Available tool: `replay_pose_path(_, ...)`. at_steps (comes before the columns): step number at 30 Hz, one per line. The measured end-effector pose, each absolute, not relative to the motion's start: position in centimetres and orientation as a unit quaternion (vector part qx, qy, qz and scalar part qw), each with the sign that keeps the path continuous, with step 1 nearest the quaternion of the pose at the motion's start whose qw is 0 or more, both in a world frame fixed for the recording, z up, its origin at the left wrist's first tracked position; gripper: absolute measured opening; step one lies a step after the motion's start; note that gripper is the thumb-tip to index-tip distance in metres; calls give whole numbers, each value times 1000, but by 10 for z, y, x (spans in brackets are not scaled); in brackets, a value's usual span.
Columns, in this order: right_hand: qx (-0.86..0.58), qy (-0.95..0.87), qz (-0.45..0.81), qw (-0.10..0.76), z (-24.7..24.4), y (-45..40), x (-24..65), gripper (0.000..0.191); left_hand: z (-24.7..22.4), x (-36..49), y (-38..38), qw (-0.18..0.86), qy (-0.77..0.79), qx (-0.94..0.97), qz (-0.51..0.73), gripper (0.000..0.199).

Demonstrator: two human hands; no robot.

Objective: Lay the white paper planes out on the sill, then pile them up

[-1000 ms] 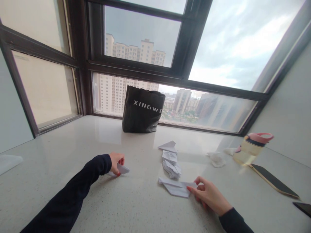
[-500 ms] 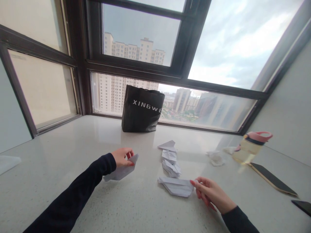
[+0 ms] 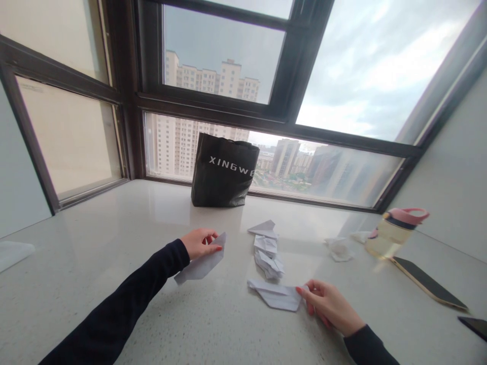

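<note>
My left hand (image 3: 202, 244) pinches a folded paper plane (image 3: 203, 265) along its upper edge, left of centre over the white counter. At the lower right, my right hand (image 3: 329, 302) has thumb and fingers closed on the right end of another folded paper plane (image 3: 277, 295), whose long flat side faces up. Between the hands and farther back, several folded paper pieces lie in a column: a pointed paper plane (image 3: 263, 229) at the far end, a squarish folded paper (image 3: 265, 245) below it, then a crumpled-looking folded paper (image 3: 269, 265) close to the plane in my right hand.
A black bag (image 3: 224, 172) stands at the back against the window. On the right are a bottle with a pink lid (image 3: 395, 233), a crumpled tissue (image 3: 340, 249), a dark flat device (image 3: 428, 283) and a black object (image 3: 474, 327) at the edge. White sheet material (image 3: 14, 253) lies far left.
My left hand has moved a little right and up with its paper plane. My right hand keeps its hold, and its plane has tilted slightly.
</note>
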State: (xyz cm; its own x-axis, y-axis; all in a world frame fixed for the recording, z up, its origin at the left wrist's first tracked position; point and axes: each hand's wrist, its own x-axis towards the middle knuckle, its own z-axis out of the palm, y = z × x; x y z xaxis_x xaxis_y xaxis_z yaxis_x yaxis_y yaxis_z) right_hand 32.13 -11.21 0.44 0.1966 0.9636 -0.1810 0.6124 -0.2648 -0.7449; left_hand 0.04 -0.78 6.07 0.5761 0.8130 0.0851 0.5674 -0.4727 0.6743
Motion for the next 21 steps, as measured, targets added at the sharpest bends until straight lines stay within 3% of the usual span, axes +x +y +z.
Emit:
replay_pose_path(17,-738,-564,273,252,1,-112,324,33,43,3,-3,291,391,845,221,28)
replay_pose_path(21,-735,-553,301,252,3,-112,324,32,37,6,-3,300,379,831,274,33)
